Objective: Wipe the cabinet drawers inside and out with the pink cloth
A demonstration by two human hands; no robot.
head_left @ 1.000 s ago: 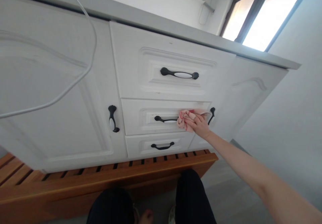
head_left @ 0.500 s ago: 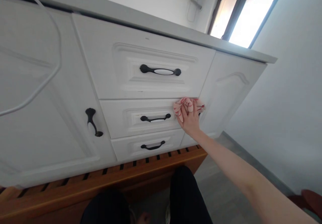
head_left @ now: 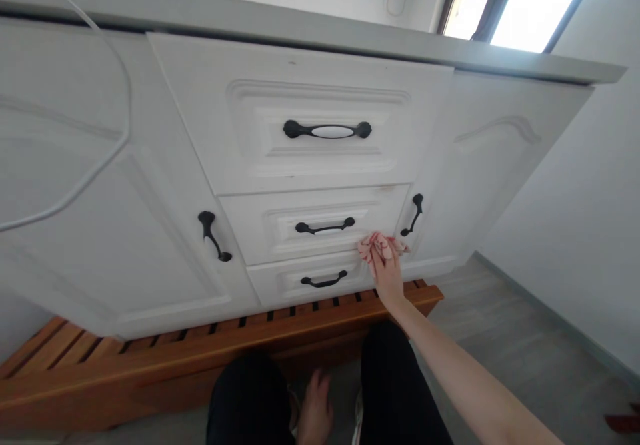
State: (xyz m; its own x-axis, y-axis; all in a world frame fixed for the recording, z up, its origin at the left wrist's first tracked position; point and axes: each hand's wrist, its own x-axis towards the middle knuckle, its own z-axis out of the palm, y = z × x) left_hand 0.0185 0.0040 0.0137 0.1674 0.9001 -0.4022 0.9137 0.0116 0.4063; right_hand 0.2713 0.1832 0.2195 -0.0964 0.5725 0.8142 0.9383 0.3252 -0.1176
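Note:
My right hand presses a crumpled pink-and-white cloth against the white cabinet, its fingers bent over the fabric. The cloth lies at the right side of the drawers, around the seam between the middle drawer and the bottom drawer. A brownish smudge shows near the middle drawer's top right corner. Low between my knees hangs my left hand, holding nothing, its fingers loosely stretched and a little apart.
Black handles stick out, such as the top drawer handle and the right door handle. A slatted wooden bench runs below the cabinet. A white cable hangs at left. The grey countertop overhangs above.
My right hand has slid the cloth down from the middle drawer's upper right corner, uncovering the right door handle. My left hand has come further into view. The camera has tilted down.

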